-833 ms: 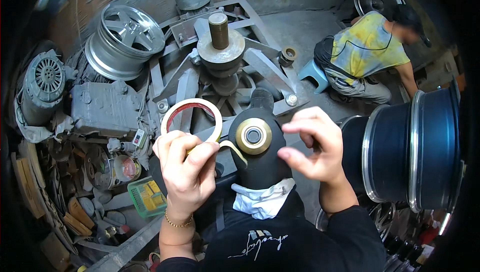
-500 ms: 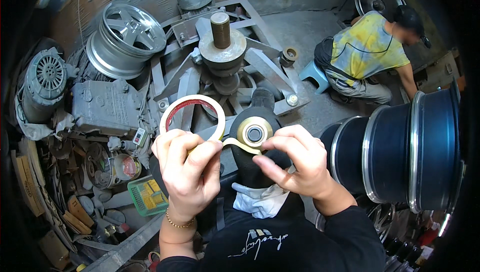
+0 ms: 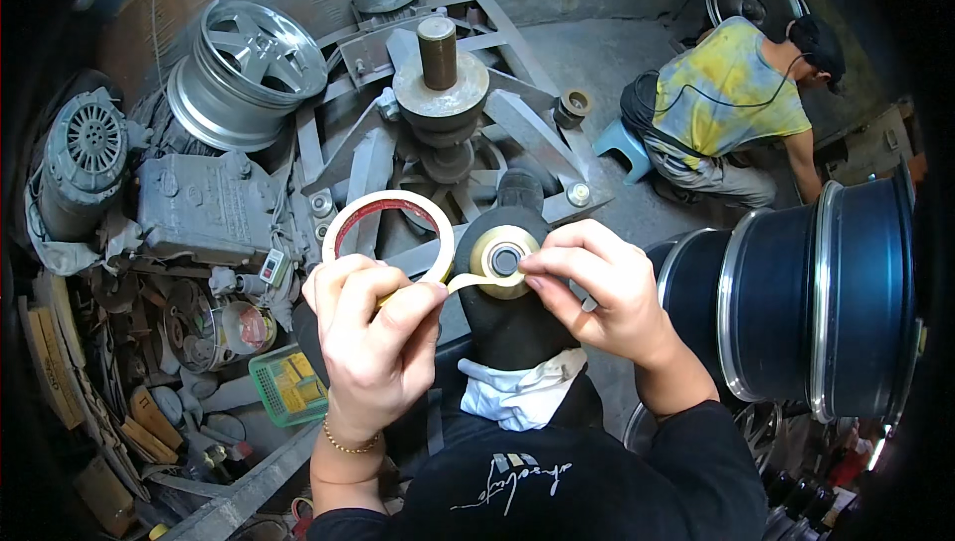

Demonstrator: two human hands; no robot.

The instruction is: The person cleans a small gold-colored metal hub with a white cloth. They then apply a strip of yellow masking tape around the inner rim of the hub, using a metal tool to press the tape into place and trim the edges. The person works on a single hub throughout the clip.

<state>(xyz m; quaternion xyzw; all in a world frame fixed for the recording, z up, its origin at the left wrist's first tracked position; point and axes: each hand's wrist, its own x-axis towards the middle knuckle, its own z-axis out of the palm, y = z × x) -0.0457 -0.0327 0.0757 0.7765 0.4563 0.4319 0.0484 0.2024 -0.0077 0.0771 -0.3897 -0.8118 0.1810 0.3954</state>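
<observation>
**Both hands on the tape, short strip bridging them**

Positions relative to the machine frame (image 3: 532, 133), grey metal with an upright post (image 3: 438, 62).

Dark wheel barrels (image 3: 774, 304): right of frame, wearer's side, lying on their sides, bright lips.
Co-worker (image 3: 734, 79): right of frame, bent forward on a blue stool (image 3: 624, 150), one arm reaching down.
Silver wheel (image 3: 224, 93): just left of frame, tilted, spokes facing up.
Dusty gearbox-like block (image 3: 204, 203): left of frame, near side.
Finned motor (image 3: 82, 168): far left of frame.
Green basket (image 3: 264, 387): left and wearer's side of frame, yellow pieces inside.
White cloth (image 3: 522, 392): wearer's side of frame, crumpled over dark fabric.
Left hand (image 3: 373, 327): wearer's side of frame, thumb and fingers clamped on the roll's lower edge.
Right hand (image 3: 607, 292): same side, further right, thumb and index together on the strip's free end.
Tape roll (image 3: 445, 236): held upright, overlapping frame's near-left part in view; pale, red inner core.
Gold disc (image 3: 505, 261): wearer's side of frame, dark hub. Seems to rest on the wearer's dark-clad leg; support is hard to see.
Tape strip (image 3: 476, 280): curved, crosses in front of disc; can't tell if touching.
</observation>
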